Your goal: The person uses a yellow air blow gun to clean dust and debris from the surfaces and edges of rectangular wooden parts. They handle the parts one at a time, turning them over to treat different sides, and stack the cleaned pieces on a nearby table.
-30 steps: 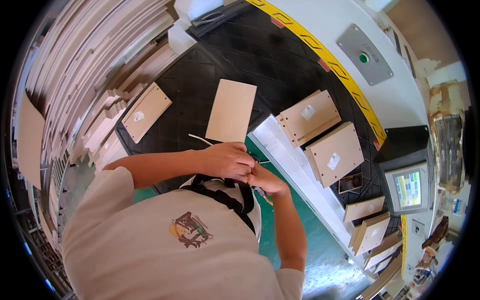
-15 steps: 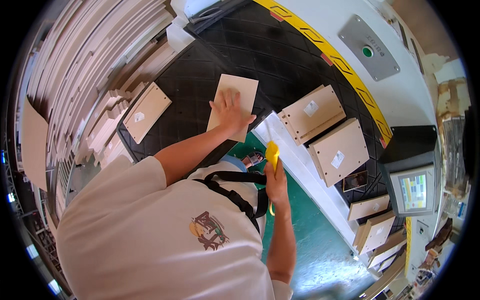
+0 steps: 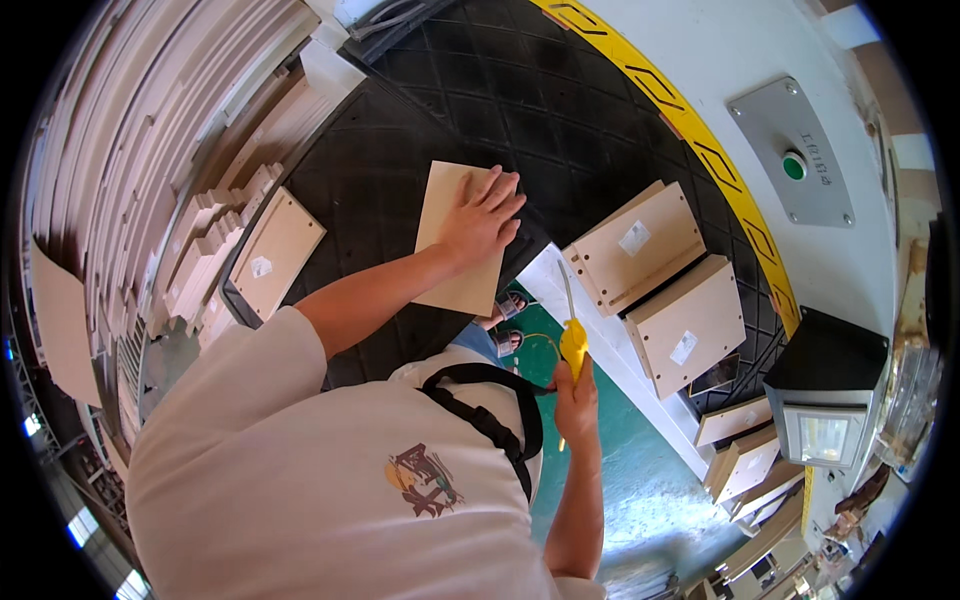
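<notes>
A plain tan wooden board (image 3: 468,287) lies flat on the black padded table surface. On its far right part rests my left hand (image 3: 480,222), fingers stretched and reaching over the right edge. Held in front of my body, my right hand (image 3: 577,402) is wrapped round a yellow air blow gun (image 3: 573,346). Its thin metal nozzle points up and away, over the light metal edge strip, apart from the board. A thin yellow hose (image 3: 545,339) shows beside the gun.
Drilled, labelled boards are stacked at the right (image 3: 640,245), with another stack (image 3: 690,325) nearer. One drilled board (image 3: 277,252) lies left, by tall piles of boards (image 3: 170,130). A white machine with a green button (image 3: 794,166) and a screen (image 3: 825,436) borders the right.
My left hand has slid right across the board to its edge, fingers tilting right. The blow gun has moved slightly right and nearer. The whole view has shifted a little.
</notes>
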Action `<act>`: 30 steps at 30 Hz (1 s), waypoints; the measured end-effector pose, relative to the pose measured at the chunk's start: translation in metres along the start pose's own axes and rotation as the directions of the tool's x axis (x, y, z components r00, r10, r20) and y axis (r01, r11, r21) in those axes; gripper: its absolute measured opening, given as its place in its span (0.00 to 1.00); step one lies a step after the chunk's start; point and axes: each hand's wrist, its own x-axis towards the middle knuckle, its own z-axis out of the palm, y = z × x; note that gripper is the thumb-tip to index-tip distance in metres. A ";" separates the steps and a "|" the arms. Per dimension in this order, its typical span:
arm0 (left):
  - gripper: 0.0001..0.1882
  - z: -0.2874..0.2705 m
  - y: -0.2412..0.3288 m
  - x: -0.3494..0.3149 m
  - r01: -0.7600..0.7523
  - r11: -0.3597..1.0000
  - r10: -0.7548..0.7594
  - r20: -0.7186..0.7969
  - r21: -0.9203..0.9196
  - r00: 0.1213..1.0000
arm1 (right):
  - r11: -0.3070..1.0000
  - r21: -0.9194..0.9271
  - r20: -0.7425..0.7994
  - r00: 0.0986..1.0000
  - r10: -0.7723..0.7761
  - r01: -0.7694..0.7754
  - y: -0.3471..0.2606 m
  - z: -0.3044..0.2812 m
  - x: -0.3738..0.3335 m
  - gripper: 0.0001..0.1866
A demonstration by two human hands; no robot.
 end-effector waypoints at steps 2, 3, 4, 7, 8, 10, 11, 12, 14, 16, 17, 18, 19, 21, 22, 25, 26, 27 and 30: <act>0.27 -0.001 0.001 0.001 -0.028 0.998 0.026 0.048 0.048 0.998 | 0.998 0.035 -0.039 0.998 0.049 -0.048 -0.014 -0.002 -0.009 0.24; 0.26 0.001 -0.001 -0.001 -0.055 0.997 0.052 0.060 0.050 0.997 | 0.996 0.052 -0.040 0.997 0.070 -0.068 -0.017 -0.003 -0.013 0.23; 0.25 0.003 -0.001 0.001 -0.091 0.995 0.088 0.063 0.048 0.994 | 0.994 0.068 -0.054 0.995 0.089 -0.085 -0.021 -0.005 -0.019 0.23; 0.22 0.002 -0.008 0.004 -0.286 0.955 0.294 0.169 -0.075 0.941 | 0.992 0.053 -0.017 0.993 0.114 -0.113 -0.036 -0.009 -0.033 0.23; 0.22 -0.001 -0.011 0.006 -0.364 0.920 0.388 0.206 -0.143 0.899 | 0.991 0.044 -0.017 0.992 0.124 -0.124 -0.040 -0.010 -0.040 0.23; 0.21 -0.001 -0.012 0.004 -0.291 0.839 0.402 0.163 -0.460 0.901 | 0.995 -0.029 -0.099 0.991 0.093 -0.097 -0.029 -0.013 -0.049 0.23; 0.21 0.000 -0.013 -0.002 -0.227 0.844 0.294 0.065 -0.486 0.954 | 0.990 0.017 -0.014 0.990 0.138 -0.138 -0.034 -0.026 -0.052 0.28; 0.21 0.004 -0.013 -0.007 -0.161 0.837 0.177 -0.019 -0.523 0.984 | 0.980 0.070 0.070 0.981 0.179 -0.184 -0.049 -0.042 -0.054 0.33; 0.22 0.002 -0.016 0.003 -0.163 0.879 0.072 -0.212 -0.449 0.975 | 0.964 0.108 0.199 0.955 0.220 -0.245 -0.053 -0.064 -0.066 0.28; 0.26 0.010 -0.029 0.001 -0.045 0.979 -0.006 -0.249 -0.199 0.968 | 0.948 0.097 0.446 0.865 0.231 -0.303 -0.062 -0.094 -0.081 0.24; 0.29 0.008 -0.025 -0.002 0.082 0.989 -0.106 -0.197 -0.125 0.975 | 0.944 0.128 0.465 0.859 0.213 -0.304 -0.061 -0.100 -0.091 0.19; 0.31 0.006 -0.019 -0.011 0.207 0.977 -0.211 -0.154 -0.044 0.965 | 0.940 0.192 0.368 0.908 0.198 -0.283 -0.055 -0.103 -0.099 0.19; 0.35 0.001 -0.015 -0.020 0.335 0.941 -0.327 -0.123 0.047 0.937 | 0.935 0.248 0.276 0.943 0.183 -0.254 -0.051 -0.105 -0.106 0.19; 0.43 0.002 -0.005 -0.031 0.482 0.876 -0.482 0.004 0.033 0.876 | 0.918 0.334 0.199 0.968 0.155 -0.216 -0.041 -0.107 -0.121 0.18; 0.48 -0.005 0.003 -0.033 0.551 0.834 -0.552 0.066 0.037 0.831 | 0.935 0.270 0.293 0.945 0.148 -0.230 -0.037 -0.108 -0.126 0.18; 0.59 -0.023 0.031 -0.034 0.592 0.794 -0.607 0.166 0.134 0.777 | 0.941 0.227 0.394 0.907 0.148 -0.252 -0.023 -0.100 -0.141 0.18; 0.62 -0.024 0.034 -0.034 0.594 0.790 -0.613 0.181 0.151 0.769 | 0.910 0.319 0.323 0.933 0.158 -0.264 -0.010 -0.087 -0.146 0.18; 0.64 -0.024 0.035 -0.031 0.596 0.785 -0.619 0.197 0.169 0.760 | 0.872 0.409 0.251 0.952 0.175 -0.268 0.000 -0.078 -0.151 0.19; 0.68 -0.030 0.040 -0.024 0.608 0.772 -0.636 0.250 0.187 0.731 | 0.859 0.459 0.341 0.938 0.067 -0.228 0.015 -0.067 -0.157 0.18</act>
